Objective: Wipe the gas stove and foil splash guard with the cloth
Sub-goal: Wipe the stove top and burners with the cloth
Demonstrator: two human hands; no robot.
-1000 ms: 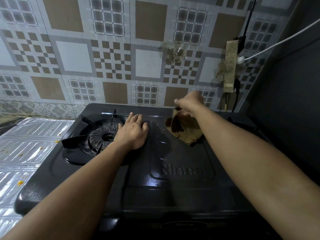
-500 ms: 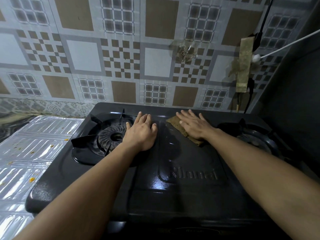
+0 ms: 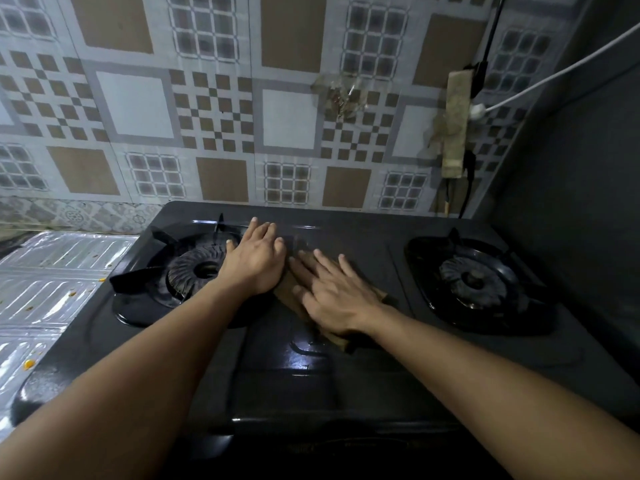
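Note:
A black two-burner gas stove fills the middle of the head view. My right hand lies flat with spread fingers on a brown cloth, pressing it onto the stove's centre panel. Most of the cloth is hidden under that hand; its edges show at the left and near the wrist. My left hand rests open and flat on the stove beside the left burner, its edge touching the cloth. A silver foil splash guard with orange food specks lies flat to the stove's left.
The right burner sits uncovered at the right. A patterned tiled wall rises behind the stove. A taped power strip with black and white cables hangs at the wall's right. A dark grey side wall closes the right.
My right hand laid the lifted cloth flat at the stove's back, then slid it toward me and left over the centre panel. My left hand stayed by the left burner.

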